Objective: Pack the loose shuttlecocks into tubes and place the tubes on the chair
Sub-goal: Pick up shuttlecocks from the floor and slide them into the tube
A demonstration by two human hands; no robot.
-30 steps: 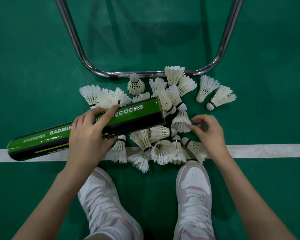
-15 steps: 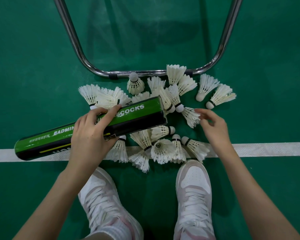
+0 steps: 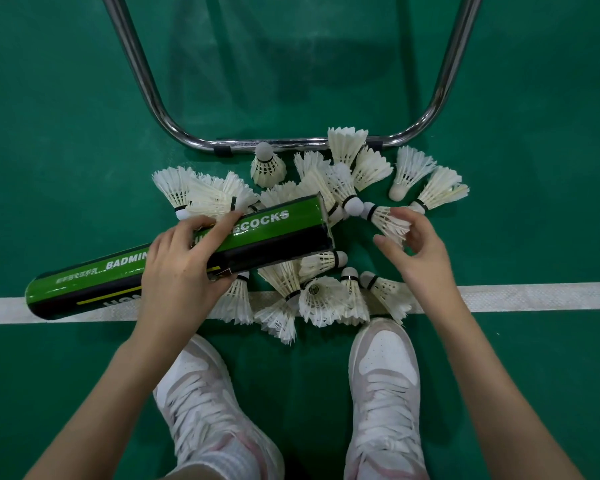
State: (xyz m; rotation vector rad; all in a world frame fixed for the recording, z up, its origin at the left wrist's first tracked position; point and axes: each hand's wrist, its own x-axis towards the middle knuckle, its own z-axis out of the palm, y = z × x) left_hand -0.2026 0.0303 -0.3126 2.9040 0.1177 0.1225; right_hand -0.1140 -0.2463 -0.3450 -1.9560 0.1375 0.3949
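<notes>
While gripped: tube [image 3: 174, 265] (contents hidden)

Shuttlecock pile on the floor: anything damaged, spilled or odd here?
Mostly just a loose heap. The shuttlecocks lie scattered at all angles across the white line; a few have ragged, splayed feathers. The tube's open end looks slightly frayed at its rim. Nothing else stands out.

1. Your arms are bare to the edge of the view; your left hand [image 3: 181, 268] and right hand [image 3: 418, 252] carry no gloves, rings or watch.
2. Your sneakers [image 3: 383, 382] are white with pale pink panels and white laces.
3. White ribbed socks [image 3: 238, 457] show above them.
</notes>
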